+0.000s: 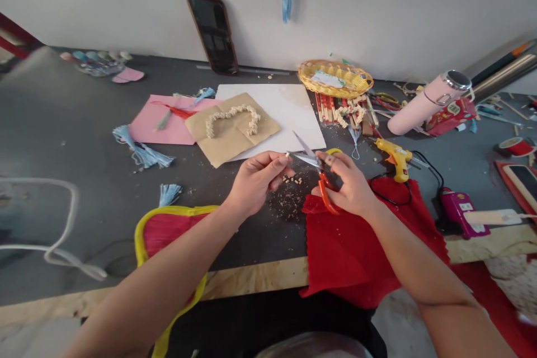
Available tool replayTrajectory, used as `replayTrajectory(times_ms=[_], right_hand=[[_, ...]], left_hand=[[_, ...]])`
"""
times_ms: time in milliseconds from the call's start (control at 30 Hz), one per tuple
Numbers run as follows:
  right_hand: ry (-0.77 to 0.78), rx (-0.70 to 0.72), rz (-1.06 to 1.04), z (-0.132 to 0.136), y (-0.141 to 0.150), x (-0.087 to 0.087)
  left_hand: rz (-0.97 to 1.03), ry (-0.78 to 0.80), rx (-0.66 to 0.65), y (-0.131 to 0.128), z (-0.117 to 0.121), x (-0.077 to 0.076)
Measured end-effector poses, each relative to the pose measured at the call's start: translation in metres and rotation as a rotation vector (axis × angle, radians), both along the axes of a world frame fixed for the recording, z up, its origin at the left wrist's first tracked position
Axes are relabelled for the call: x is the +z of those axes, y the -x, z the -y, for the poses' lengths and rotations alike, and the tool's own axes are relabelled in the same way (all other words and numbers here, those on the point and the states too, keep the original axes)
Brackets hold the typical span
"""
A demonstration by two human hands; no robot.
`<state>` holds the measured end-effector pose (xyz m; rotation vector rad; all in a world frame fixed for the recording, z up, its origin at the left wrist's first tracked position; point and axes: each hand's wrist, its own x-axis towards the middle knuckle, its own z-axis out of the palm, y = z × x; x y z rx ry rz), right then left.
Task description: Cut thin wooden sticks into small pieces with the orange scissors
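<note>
My left hand (262, 182) is closed in a pinch on a small cream-coloured piece (287, 155), whose end shows at the fingertips. In my right hand (350, 184) are scissors (326, 194) with orange and yellow handles. Their blades are apart and point left, close to the pinched piece. Small cut bits (293, 180) and crumbs lie on the dark tabletop below my hands. Behind them, a curved row of cream pieces (233, 112) rests on brown paper (235, 145), which partly covers a white sheet (289, 103).
A red cloth (348, 251) hangs over the front edge. To the right are a yellow glue gun (394, 158), a purple power socket (461, 212) and a pink flask (428, 102). A wicker basket (364, 85) and phone (213, 33) stand behind. Blue tassels (145, 148) lie left.
</note>
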<state>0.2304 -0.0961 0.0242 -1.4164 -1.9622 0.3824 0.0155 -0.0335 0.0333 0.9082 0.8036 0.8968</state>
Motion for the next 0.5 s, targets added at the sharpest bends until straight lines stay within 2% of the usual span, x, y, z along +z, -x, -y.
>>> replayTrajectory(times_ms=[167,500], right_hand=[[0.053,0.048,0.071,0.0028,0.0091,-0.0013],[0.077,0.073,0.069,0.0048,0.0116,0.0012]], left_hand=[[0.002,-0.017,-0.014,-0.0003,0.0011,-0.0003],[-0.033,-0.073,-0.038,-0.0008,0.0038,-0.0073]])
